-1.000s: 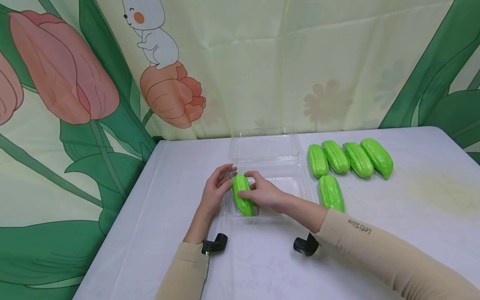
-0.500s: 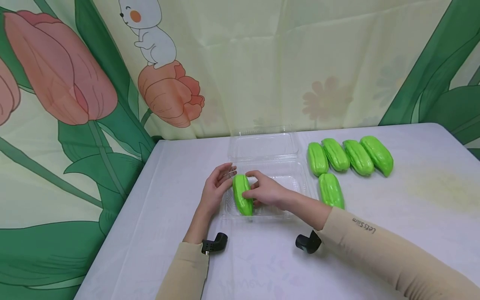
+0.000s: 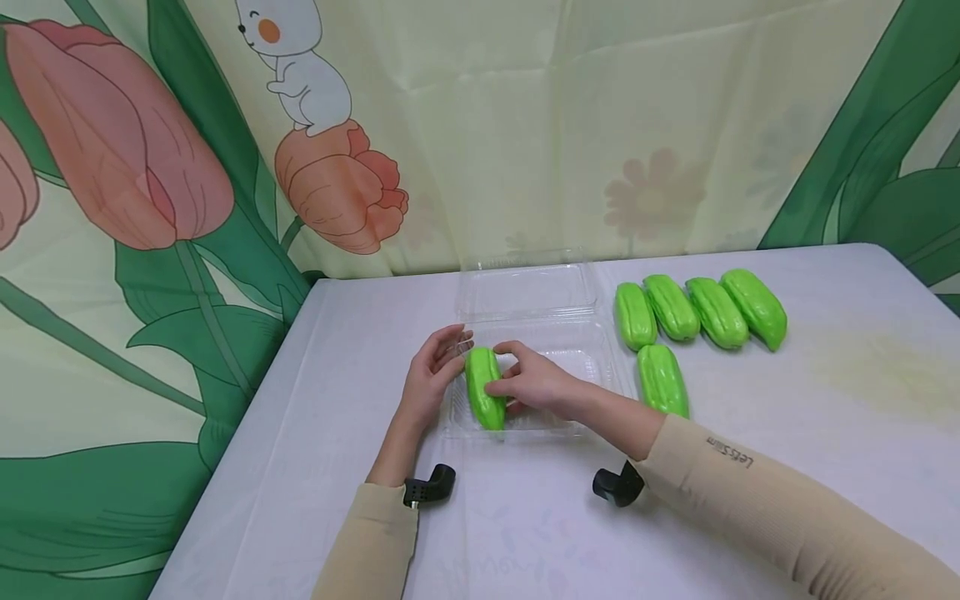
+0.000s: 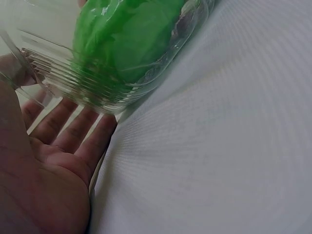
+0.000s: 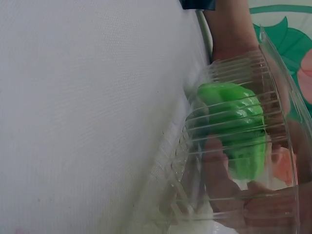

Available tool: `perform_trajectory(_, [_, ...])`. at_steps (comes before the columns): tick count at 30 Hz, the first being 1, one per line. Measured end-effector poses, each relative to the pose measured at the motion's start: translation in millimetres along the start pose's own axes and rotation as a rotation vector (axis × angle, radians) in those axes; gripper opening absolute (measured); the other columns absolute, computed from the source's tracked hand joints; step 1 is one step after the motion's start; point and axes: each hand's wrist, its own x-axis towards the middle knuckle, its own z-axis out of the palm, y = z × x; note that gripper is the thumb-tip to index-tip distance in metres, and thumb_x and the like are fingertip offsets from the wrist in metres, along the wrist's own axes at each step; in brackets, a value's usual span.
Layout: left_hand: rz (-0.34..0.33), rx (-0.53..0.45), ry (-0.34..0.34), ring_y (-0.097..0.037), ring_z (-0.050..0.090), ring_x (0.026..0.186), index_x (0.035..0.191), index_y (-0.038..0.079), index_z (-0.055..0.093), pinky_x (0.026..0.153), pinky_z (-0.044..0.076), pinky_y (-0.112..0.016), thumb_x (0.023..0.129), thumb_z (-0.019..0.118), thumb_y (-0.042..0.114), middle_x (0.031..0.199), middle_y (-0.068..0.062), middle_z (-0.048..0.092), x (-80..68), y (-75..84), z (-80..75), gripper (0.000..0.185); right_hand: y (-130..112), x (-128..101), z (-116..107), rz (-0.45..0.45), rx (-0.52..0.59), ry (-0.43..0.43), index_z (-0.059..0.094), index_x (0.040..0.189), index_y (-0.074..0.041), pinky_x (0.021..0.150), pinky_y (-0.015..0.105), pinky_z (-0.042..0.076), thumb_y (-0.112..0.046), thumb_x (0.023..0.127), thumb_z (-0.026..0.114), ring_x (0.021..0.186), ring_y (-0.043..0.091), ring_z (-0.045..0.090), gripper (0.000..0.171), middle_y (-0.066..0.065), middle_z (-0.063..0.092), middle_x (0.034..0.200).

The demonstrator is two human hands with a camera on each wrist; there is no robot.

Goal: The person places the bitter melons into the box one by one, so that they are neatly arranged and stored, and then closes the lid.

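Observation:
A clear plastic clamshell tray (image 3: 596,354) lies open on the white table, its lid (image 3: 525,292) folded back behind it. A green ridged gourd (image 3: 482,402) lies in the tray's left side. My right hand (image 3: 534,385) reaches into the tray and grips the gourd, thumb on its near side and fingers over its top. My left hand (image 3: 433,377) rests outside the tray's left wall with its fingers straight. In the left wrist view my palm (image 4: 48,165) lies beside the ribbed wall, with the gourd (image 4: 131,34) behind it. In the right wrist view the gourd (image 5: 234,117) shows through the wall.
Several more green gourds lie right of the tray: a row (image 3: 697,312) at the back and one (image 3: 662,379) close to my right forearm. A flower-printed curtain (image 3: 480,125) hangs behind the table. The table's left edge (image 3: 247,433) runs diagonally.
Almost nothing has changed: both hands and the gourd keep their places at the tray's left side; only the head view has shifted slightly.

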Motion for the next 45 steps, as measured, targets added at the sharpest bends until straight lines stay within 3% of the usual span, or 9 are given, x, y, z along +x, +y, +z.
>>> perform_trajectory(16, [0.008, 0.010, 0.014, -0.035, 0.055, 0.128, 0.144, -0.003, 0.047, 0.102, 0.048, -0.031, 0.096, 0.055, -0.005, 0.140, -0.022, 0.056, -0.3, -0.4, 0.8, 0.048, -3, -11, -24, -0.012, 0.047, -0.017, 0.029, 0.156, -0.006, 0.085, 0.042, 0.058, -0.020, 0.094, 0.070, 0.096, 0.037, 0.069, 0.076, 0.024, 0.057, 0.123])
perform_trajectory(33, [0.027, 0.037, 0.007, -0.035, 0.055, 0.129, 0.144, -0.004, 0.047, 0.104, 0.046, -0.031, 0.097, 0.053, -0.005, 0.141, -0.022, 0.055, -0.5, 0.5, 1.6, 0.047, -14, -41, -64, -0.118, 0.122, -0.008, 0.024, 0.158, -0.009, 0.094, 0.043, 0.054, -0.019, 0.097, 0.066, 0.124, 0.045, 0.054, 0.074, 0.026, 0.053, 0.133])
perform_trajectory(45, [0.026, 0.039, 0.011, -0.034, 0.056, 0.128, 0.144, -0.005, 0.046, 0.103, 0.046, -0.029, 0.098, 0.052, -0.004, 0.140, -0.021, 0.056, -0.6, -2.4, 0.8, 0.046, -17, -65, -94, -0.174, 0.056, 0.063, 0.022, 0.159, -0.012, 0.098, 0.043, 0.052, -0.024, 0.098, 0.068, 0.115, 0.035, 0.063, 0.078, 0.024, 0.047, 0.139])
